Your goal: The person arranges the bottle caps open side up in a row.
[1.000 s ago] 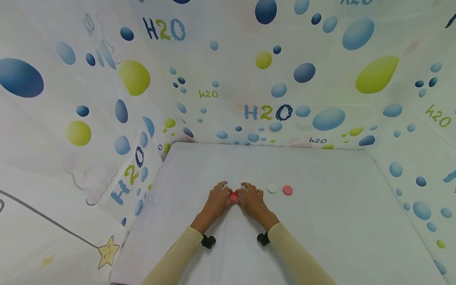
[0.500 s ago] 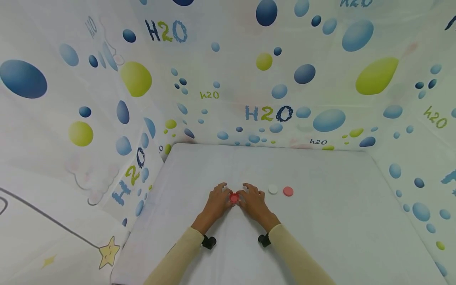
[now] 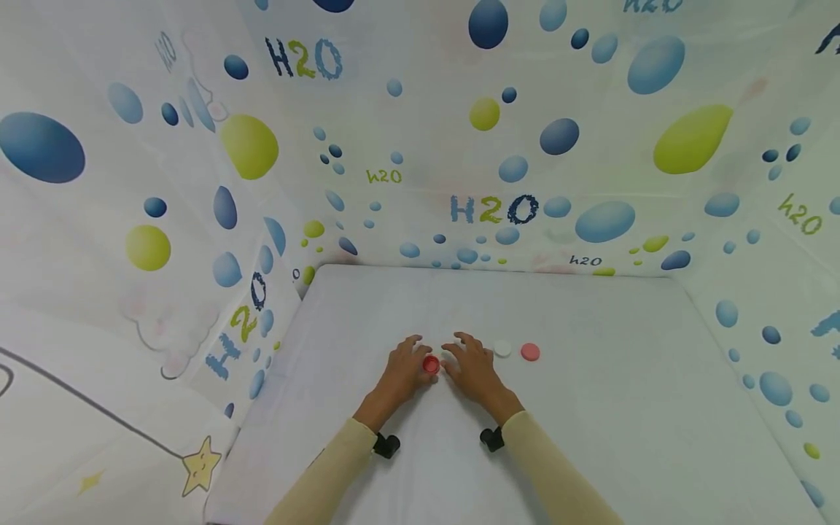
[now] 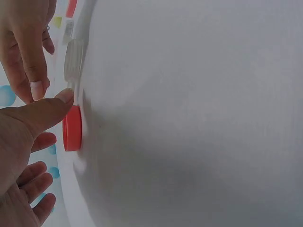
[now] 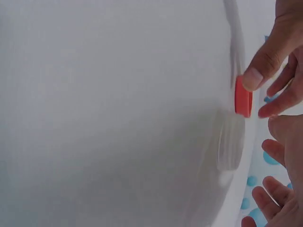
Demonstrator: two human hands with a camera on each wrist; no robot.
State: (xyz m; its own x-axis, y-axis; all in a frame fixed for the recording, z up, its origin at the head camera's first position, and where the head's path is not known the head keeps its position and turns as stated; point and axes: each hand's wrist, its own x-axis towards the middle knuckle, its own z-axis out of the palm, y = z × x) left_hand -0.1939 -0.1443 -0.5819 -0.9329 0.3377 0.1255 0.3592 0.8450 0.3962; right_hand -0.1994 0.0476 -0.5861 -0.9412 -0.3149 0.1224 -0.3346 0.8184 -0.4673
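– Where's our red cap (image 3: 430, 364)?
– Btwn our L hand (image 3: 403, 369) & R hand (image 3: 473, 369), flat, nearer L, whose thumb & finger pinch it
– R?
– Released, just right of it, apart

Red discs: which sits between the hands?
The rimmed red cap, beside the left hand; the other red disc lies past the right hand, beyond the white disc.
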